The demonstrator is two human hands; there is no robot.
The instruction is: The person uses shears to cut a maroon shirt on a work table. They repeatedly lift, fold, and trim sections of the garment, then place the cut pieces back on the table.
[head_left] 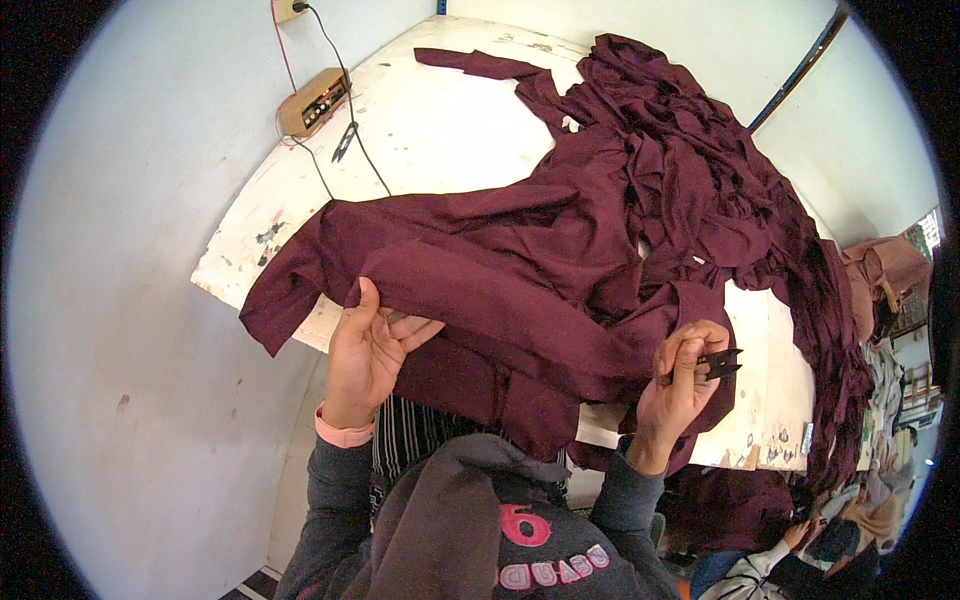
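Note:
A long maroon garment (470, 285) is stretched across in front of me, its near part hanging over the table edge. My left hand (367, 355) holds its near edge at the left, palm turned up, thumb on top of the cloth and some fingers partly under it. At the right, my right hand (682, 375) is closed round black thread snips (722, 364), whose points stick out to the right. The same hand rests against the cloth; whether its fingers also pinch it is hidden.
The garment lies on a worn white table (460, 120), with a big maroon heap (680, 130) at the far right. Another pair of snips (345, 142) lies near a brown electrical box (316, 103) with cords by the left wall. A co-worker's sleeve (755, 575) shows at lower right.

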